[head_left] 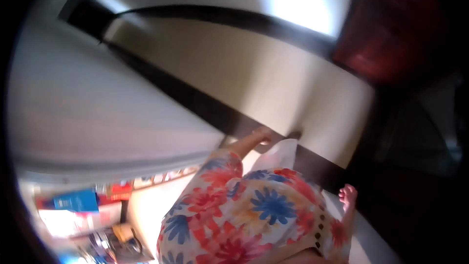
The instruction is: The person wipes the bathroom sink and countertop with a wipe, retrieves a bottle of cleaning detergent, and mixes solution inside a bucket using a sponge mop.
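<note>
Both hands are hanging at the wearer's sides: the left hand (264, 135) is showing against a dark floor border (195, 101), just beside the white trousers (279, 155), too blurred to tell whether its fingers are spreading wide or staying narrow, while the right hand (348, 195) is showing on the other side, fingers curling inward, nothing visible in it, though how tightly it is closing I cannot tell. A pale wall (97, 102) is filling the left, a cream floor (293, 83) is stretching across the middle, and a floral top (271, 205) with blue and red blooms is covering the lower middle. Some dark red furnishing (391, 29), too blurred to name closer, is standing at the upper right; smaller still, a blue item (75, 200) and a red item (120, 191) are showing at the lower left. Judging by posture, the wearer seems to be standing or walking with arms down, and any grasp would be calling for reaching out and spreading the fingers
</note>
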Motion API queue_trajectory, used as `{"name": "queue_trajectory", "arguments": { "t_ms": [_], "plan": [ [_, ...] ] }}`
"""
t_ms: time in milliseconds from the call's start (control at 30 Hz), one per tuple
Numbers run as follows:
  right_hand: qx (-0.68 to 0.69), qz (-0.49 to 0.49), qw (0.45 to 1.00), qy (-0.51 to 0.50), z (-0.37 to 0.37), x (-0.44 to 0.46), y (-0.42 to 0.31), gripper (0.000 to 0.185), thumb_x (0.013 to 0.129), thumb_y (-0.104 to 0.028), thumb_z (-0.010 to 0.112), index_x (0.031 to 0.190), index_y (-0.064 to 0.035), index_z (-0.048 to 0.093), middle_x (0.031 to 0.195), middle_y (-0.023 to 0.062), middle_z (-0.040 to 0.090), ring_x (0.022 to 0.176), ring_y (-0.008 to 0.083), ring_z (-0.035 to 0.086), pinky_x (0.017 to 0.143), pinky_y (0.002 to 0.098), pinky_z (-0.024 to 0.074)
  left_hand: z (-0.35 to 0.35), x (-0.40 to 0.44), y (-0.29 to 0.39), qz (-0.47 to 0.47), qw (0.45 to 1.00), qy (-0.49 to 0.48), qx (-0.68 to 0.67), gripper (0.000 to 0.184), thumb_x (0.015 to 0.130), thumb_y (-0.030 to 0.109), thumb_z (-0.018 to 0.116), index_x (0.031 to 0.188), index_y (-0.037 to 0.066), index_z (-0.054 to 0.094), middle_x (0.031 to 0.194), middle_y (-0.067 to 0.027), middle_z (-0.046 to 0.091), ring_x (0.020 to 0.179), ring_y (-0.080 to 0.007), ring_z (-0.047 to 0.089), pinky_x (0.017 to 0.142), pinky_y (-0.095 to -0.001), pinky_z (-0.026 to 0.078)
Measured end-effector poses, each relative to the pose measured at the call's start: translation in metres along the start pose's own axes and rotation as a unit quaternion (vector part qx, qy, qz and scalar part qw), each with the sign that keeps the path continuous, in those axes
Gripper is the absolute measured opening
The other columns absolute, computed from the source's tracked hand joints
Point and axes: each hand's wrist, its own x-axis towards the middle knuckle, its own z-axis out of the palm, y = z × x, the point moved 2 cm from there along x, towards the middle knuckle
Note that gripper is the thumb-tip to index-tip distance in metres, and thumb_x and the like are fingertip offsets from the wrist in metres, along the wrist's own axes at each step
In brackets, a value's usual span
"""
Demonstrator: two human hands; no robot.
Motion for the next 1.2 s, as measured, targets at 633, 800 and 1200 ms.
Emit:
{"name": "queue_trajectory", "arguments": {
  "t_ms": [633,800,1200],
  "plan": [
    [0.282,0.073,0.947,0.136,-0.007,-0.023,0.070,0.008,0.075,-0.013,0.053,0.070,-0.0072,0.049,0.054,0.0046,0.049,0.040,0.0140,0.044,0.034,0.0286,0.0324,-0.197,0.135,0.193,0.316,0.937,0.008,0.146,0.025,0.067,0.015,0.057,0.091,0.011,0.064,0.094,-0.0122,0.062,0.088,-0.0281,0.057,0.081,-0.0368,0.045],
    [0.289,0.018,0.927,0.240,-0.165,0.044,-0.121,0.004,0.078,-0.011,0.052,0.077,-0.0085,0.049,0.062,0.0024,0.048,0.047,0.0105,0.044,0.034,0.0226,0.0279,-0.244,0.183,0.308,0.327,0.930,-0.013,0.168,0.027,0.068,0.017,0.056,0.093,0.010,0.063,0.093,-0.0128,0.062,0.090,-0.0264,0.057,0.082,-0.0356,0.044],
    [0.159,-0.111,0.869,0.454,-0.673,0.159,-0.259,0.037,0.082,-0.016,0.056,0.117,-0.0068,0.047,0.104,0.0075,0.055,0.089,0.0210,0.054,0.076,0.0338,0.0454,-0.249,0.276,0.739,0.393,0.869,-0.048,0.298,0.027,0.071,0.019,0.056,0.096,0.008,0.060,0.097,-0.0147,0.059,0.092,-0.0295,0.055,0.080,-0.0370,0.045]
  ]
}}
